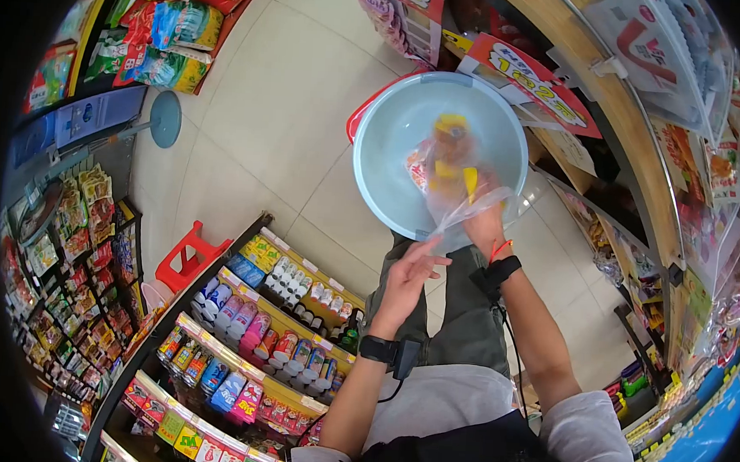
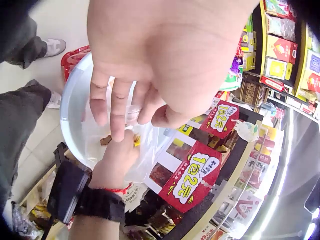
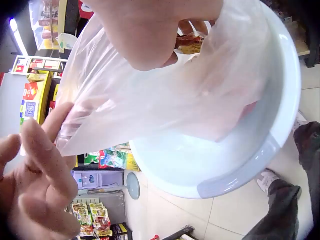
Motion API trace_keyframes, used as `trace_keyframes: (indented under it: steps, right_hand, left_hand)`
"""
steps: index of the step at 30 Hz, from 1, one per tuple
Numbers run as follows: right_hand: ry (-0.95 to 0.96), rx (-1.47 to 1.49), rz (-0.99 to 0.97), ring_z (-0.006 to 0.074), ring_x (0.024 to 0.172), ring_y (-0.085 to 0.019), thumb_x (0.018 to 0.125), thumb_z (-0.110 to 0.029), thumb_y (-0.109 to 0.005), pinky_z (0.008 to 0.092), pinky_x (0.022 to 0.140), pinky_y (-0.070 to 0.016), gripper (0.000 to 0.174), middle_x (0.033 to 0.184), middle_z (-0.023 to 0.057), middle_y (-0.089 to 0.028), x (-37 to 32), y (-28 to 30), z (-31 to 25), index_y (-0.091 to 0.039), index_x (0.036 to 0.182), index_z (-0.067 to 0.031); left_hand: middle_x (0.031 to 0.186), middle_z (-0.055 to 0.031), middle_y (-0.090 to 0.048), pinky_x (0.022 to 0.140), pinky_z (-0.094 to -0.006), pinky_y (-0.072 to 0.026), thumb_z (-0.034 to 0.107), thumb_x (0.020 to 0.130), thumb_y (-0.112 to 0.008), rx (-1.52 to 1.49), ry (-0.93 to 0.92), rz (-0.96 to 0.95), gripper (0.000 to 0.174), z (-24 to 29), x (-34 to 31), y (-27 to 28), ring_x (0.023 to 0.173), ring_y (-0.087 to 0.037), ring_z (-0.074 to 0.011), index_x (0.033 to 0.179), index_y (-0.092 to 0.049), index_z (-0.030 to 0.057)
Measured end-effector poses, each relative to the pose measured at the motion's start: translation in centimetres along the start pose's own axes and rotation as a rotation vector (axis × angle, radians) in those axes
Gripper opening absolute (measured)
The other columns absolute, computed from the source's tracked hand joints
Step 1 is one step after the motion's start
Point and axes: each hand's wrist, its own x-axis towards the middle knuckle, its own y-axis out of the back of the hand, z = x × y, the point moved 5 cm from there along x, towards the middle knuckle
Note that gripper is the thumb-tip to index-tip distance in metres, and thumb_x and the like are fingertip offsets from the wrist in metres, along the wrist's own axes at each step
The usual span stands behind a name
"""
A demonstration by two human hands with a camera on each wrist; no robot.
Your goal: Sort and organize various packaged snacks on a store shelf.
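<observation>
A large pale blue basin (image 1: 383, 148) stands before the person, with a clear plastic bag (image 1: 455, 212) stretched over its near part. The left hand (image 1: 409, 279) holds the bag's edge with its fingers, the other fingers spread. Inside the bag's mouth is the right hand (image 1: 483, 220), its fingers curled round a small brown and yellow snack packet (image 3: 191, 47). Further yellow and brown packets (image 1: 450, 131) show blurred over the basin. A white and red packet (image 1: 417, 166) lies beside them. The bag's film partly veils the right fingers.
Shelving (image 1: 644, 120) with red price signs (image 1: 528, 80) borders the basin on the right. A drinks shelf (image 1: 256, 334) stands at lower left, beside a red stool (image 1: 189, 255). Pale floor tiles (image 1: 286, 84) stretch beyond. Bagged goods (image 1: 175, 41) fill the far left rack.
</observation>
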Motion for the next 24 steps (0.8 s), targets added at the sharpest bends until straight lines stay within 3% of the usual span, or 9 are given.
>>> trace_keyframes:
  steps: [2,9,22,24]
  right_hand:
    - [0.06,-0.143,0.095,0.0421,0.08,-0.062,0.089,-0.018,-0.065,0.0459,0.07,-0.0505,0.032,0.086,0.0208,-0.063,0.2,-1.2,-0.4,-0.059,0.113,0.0012]
    - [-0.028,-0.193,0.053,0.0368,0.074,-0.061,0.089,-0.02,-0.065,0.043,0.066,-0.0498,0.029,0.081,0.0173,-0.063,0.6,-5.7,1.6,-0.061,0.109,0.0012]
    - [-0.493,0.252,0.021,0.027,0.062,-0.06,0.091,-0.023,-0.065,0.0378,0.058,-0.0486,0.026,0.07,0.0108,-0.063,-2.8,-5.6,7.3,-0.063,0.101,0.001]
    - [-0.549,0.352,-0.048,0.0211,0.062,-0.06,0.091,-0.024,-0.065,0.0373,0.059,-0.0488,0.026,0.07,0.0082,-0.064,-3.4,-6.0,6.8,-0.064,0.097,0.0007]
  left_hand:
    - [0.132,-0.009,-0.054,0.086,-0.0302,-0.0506,0.006,0.098,-0.045,0.01,0.034,-0.041,0.043,-1.3,0.1,-0.6,0.113,-0.064,-0.0211,0.14,-0.053,0.0012]
    - [0.14,-0.0102,-0.049,0.086,-0.0297,-0.0495,0.005,0.098,-0.047,-0.033,0.1,-0.095,0.044,-4.2,-0.3,-1.6,0.115,-0.062,-0.0215,0.143,-0.05,0.0022]
    - [0.139,-0.0081,-0.05,0.088,-0.0307,-0.0505,0.006,0.098,-0.047,-0.042,0.152,-0.048,0.045,-5.4,-0.6,-1.1,0.116,-0.062,-0.0202,0.143,-0.049,0.0028]
    - [0.135,-0.0083,-0.052,0.085,-0.0308,-0.0524,0.006,0.098,-0.05,-0.049,0.129,-0.007,0.046,-5.6,-0.4,-1.1,0.114,-0.064,-0.0198,0.144,-0.047,0.0045]
